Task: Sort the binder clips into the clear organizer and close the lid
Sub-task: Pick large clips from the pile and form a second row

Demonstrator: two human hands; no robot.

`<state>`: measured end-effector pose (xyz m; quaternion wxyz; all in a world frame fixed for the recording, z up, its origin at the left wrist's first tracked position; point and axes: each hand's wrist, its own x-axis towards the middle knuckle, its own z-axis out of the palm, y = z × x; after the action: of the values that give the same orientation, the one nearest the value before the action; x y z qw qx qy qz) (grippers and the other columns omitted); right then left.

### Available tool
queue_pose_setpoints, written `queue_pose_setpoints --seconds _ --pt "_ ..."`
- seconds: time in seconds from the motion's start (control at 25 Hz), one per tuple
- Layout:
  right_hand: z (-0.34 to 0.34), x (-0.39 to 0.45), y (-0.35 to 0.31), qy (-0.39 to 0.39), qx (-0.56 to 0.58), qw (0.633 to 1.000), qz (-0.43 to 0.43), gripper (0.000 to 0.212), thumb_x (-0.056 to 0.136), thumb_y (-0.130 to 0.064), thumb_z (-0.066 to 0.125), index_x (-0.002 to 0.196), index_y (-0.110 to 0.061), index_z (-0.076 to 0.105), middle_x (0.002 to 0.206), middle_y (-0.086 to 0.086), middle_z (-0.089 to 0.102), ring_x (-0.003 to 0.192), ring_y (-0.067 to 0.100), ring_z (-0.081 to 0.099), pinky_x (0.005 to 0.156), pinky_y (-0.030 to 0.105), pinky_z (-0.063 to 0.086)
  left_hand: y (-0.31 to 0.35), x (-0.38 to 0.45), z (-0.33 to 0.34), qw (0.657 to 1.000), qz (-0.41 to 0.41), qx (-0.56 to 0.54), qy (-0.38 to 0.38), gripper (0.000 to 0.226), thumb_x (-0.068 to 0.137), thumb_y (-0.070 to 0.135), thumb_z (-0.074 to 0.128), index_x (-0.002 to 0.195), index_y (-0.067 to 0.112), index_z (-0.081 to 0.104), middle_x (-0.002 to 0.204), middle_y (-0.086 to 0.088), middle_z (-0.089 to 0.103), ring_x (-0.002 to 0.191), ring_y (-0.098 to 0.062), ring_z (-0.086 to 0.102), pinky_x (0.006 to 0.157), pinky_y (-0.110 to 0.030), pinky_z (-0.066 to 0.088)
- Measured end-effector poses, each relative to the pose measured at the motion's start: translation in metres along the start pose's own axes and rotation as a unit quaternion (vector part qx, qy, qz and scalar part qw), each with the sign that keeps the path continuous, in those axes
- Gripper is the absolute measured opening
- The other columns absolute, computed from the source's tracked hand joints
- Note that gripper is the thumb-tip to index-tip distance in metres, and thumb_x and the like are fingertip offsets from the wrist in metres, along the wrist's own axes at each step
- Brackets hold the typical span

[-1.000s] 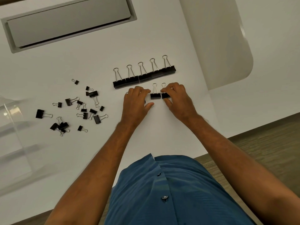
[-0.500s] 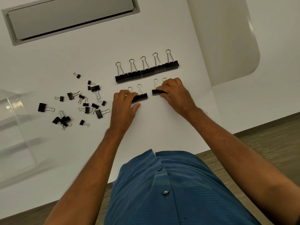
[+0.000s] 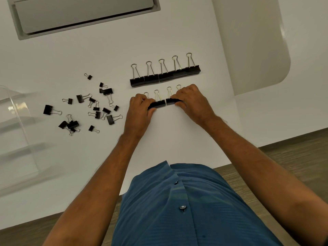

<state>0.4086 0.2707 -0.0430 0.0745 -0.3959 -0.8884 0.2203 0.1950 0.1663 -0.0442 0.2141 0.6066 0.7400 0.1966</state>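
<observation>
Several large black binder clips [image 3: 165, 75] lie in a neat row on the white table [image 3: 168, 135]. Just in front of them is a shorter row of medium clips [image 3: 158, 103]. My left hand [image 3: 140, 110] grips the left end of that short row, fingers curled over a clip. My right hand [image 3: 192, 102] grips the clips at the right end. A narrow gap shows between the two halves of the row. Several small and medium clips [image 3: 92, 109] lie scattered to the left. The clear organizer [image 3: 16, 132] stands at the far left, partly cut off.
A grey recessed hatch [image 3: 83, 15] sits in the table's far side. The table's right edge [image 3: 236, 107] runs close to my right hand, with a second white surface [image 3: 287, 96] beyond it. The wooden floor [image 3: 292, 160] shows below.
Both hands slid the medium clips toward each other, narrowing the gap in the short row. My left hand has come back to the right with its clips.
</observation>
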Motion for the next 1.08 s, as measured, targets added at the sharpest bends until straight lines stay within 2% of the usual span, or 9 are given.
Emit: queue_pose_setpoints --seconds 0.24,0.44,0.6,0.72,0.84,0.96,1.08 --pt "0.002 0.001 -0.003 -0.007 -0.004 1.000 0.001 0.024 0.093 -0.019 0.069 0.117 -0.019 0.071 0.104 -0.001 0.069 0.100 0.025 0.052 0.080 0.033 0.049 0.002 0.001 0.004 1.000 0.008 0.000 0.014 0.027 0.090 0.017 0.072 0.116 0.011 0.070 0.107 -0.008 0.055 0.099 -0.021 0.048 0.084 -0.017 0.031" --pt "-0.003 0.003 -0.010 0.001 0.007 0.998 0.062 0.053 0.085 -0.021 0.078 0.134 -0.021 0.060 0.106 -0.004 0.071 0.100 0.021 0.056 0.083 0.037 0.047 0.002 0.001 0.007 1.000 0.014 0.003 0.020 0.026 0.090 0.015 0.071 0.115 0.010 0.069 0.106 -0.008 0.056 0.098 -0.023 0.049 0.084 -0.020 0.034" --pt "-0.007 0.006 -0.010 -0.017 0.016 0.998 0.066 0.052 0.086 -0.023 0.078 0.133 -0.021 0.059 0.108 -0.003 0.071 0.102 0.022 0.056 0.087 0.039 0.047 0.002 0.001 0.007 1.000 0.014 0.004 0.019 0.026 0.090 0.015 0.070 0.116 0.011 0.069 0.107 -0.008 0.056 0.099 -0.023 0.048 0.085 -0.020 0.035" --pt "-0.007 0.008 -0.007 -0.024 0.011 0.998 0.062 0.051 0.086 -0.024 0.077 0.133 -0.021 0.059 0.109 -0.001 0.071 0.102 0.023 0.056 0.088 0.040 0.048 0.003 0.000 0.007 1.000 0.019 0.005 0.022 0.026 0.090 0.014 0.070 0.116 0.011 0.068 0.107 -0.009 0.056 0.100 -0.025 0.049 0.084 -0.025 0.041" --pt "-0.008 0.005 -0.008 -0.026 -0.006 0.999 0.045 0.056 0.085 -0.028 0.079 0.136 -0.020 0.057 0.118 0.001 0.069 0.109 0.024 0.056 0.091 0.039 0.046 0.004 -0.001 0.006 0.999 0.020 0.018 0.021 0.031 0.090 0.017 0.071 0.120 0.011 0.066 0.115 -0.010 0.056 0.105 -0.026 0.049 0.087 -0.033 0.049" --pt "-0.011 -0.003 -0.013 -0.004 -0.036 0.999 0.031 0.058 0.085 -0.036 0.077 0.137 -0.020 0.055 0.132 0.002 0.059 0.117 0.023 0.052 0.095 0.037 0.046 0.003 -0.005 0.001 0.998 0.008 0.049 0.026 0.043 0.089 0.027 0.072 0.128 0.014 0.061 0.125 -0.010 0.055 0.113 -0.027 0.050 0.088 -0.036 0.047" --pt "-0.008 -0.010 -0.023 0.032 -0.033 0.998 0.034 0.054 0.088 -0.041 0.072 0.135 -0.020 0.055 0.136 0.003 0.055 0.122 0.022 0.049 0.098 0.034 0.044 -0.003 -0.015 -0.008 0.997 0.004 0.065 0.049 0.045 0.091 0.036 0.068 0.130 0.016 0.059 0.130 -0.007 0.055 0.116 -0.026 0.050 0.090 -0.038 0.045"
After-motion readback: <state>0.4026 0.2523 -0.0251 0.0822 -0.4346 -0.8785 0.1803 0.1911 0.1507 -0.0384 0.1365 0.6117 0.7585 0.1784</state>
